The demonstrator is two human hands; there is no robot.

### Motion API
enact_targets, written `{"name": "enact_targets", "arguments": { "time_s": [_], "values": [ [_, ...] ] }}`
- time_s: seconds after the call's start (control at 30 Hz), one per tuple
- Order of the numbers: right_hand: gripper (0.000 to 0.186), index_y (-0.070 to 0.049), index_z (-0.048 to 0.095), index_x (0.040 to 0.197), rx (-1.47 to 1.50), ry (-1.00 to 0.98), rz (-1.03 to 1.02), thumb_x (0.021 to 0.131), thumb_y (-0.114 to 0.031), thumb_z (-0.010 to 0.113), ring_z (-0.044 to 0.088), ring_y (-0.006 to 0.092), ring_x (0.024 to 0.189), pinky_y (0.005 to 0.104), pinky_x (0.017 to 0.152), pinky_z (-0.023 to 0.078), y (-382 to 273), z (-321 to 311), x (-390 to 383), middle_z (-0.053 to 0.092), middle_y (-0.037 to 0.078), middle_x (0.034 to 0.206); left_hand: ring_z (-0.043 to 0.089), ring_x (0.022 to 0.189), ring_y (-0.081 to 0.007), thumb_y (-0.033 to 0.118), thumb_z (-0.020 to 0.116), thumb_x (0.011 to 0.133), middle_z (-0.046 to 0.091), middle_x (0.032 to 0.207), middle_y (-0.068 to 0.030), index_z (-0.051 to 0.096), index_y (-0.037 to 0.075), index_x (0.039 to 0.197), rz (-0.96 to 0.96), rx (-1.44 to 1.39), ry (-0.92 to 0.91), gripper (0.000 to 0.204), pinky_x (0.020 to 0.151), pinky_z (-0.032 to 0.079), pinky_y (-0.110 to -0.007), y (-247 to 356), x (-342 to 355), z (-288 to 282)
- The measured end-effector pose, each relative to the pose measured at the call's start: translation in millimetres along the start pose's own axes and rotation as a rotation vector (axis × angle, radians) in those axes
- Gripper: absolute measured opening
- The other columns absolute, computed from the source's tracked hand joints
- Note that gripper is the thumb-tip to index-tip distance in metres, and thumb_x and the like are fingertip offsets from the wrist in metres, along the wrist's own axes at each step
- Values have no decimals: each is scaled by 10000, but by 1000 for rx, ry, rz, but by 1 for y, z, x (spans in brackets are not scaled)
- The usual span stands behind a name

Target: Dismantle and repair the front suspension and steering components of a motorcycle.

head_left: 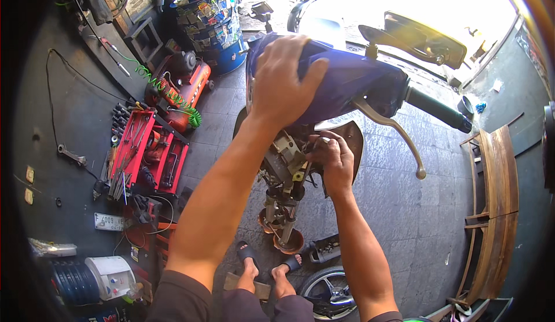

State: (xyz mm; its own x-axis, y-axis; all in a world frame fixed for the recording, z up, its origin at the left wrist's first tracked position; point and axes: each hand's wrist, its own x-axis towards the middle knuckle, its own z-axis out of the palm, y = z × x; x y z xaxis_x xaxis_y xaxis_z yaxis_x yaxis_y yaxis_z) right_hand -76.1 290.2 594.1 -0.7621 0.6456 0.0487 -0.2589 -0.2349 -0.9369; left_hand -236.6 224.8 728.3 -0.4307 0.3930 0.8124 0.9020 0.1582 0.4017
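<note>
My left hand (283, 82) lies over the blue handlebar cover (341, 82) of a partly stripped motorcycle, its fingers stretched across the top and its thumb spread to the right. Just below the cover, my right hand (335, 163) is closed, fingers bent together. A small pale end shows at its fingertips; the rest of what it holds is hidden. Beside that hand are the bare steering column and brackets (286, 157), above the exposed fork tubes (289, 215). The brake lever (399, 128) and black grip (439, 109) stick out to the right.
A mirror (425, 39) juts out at the upper right. On the left stand a red tool rack (139, 154), an orange compressor (193, 91) with a green coiled hose and a blue drum (225, 56). A removed wheel (329, 296) lies near my feet. A wooden bench (497, 206) lines the right wall.
</note>
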Motion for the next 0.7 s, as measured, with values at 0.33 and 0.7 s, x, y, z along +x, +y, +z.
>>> {"name": "enact_targets", "arguments": {
  "time_s": [0.33,0.7],
  "values": [
    [249,7,613,1083,538,38,281,1027,-236,600,613,139,609,292,568,539,-4,1,14,708,150,984,524,1279,-371,431,515,989,627,1294,-168,639,53,1244,49,223,-33,472,1134,329,-474,-3,16,20],
    [405,-13,676,929,-181,26,406,1046,-376,541,527,99,657,311,593,429,7,-9,36,609,23,740,495,1318,-369,378,558,937,602,1320,-156,610,56,1259,-14,211,-88,458,1149,301,-499,5,5,19]
  ]
}}
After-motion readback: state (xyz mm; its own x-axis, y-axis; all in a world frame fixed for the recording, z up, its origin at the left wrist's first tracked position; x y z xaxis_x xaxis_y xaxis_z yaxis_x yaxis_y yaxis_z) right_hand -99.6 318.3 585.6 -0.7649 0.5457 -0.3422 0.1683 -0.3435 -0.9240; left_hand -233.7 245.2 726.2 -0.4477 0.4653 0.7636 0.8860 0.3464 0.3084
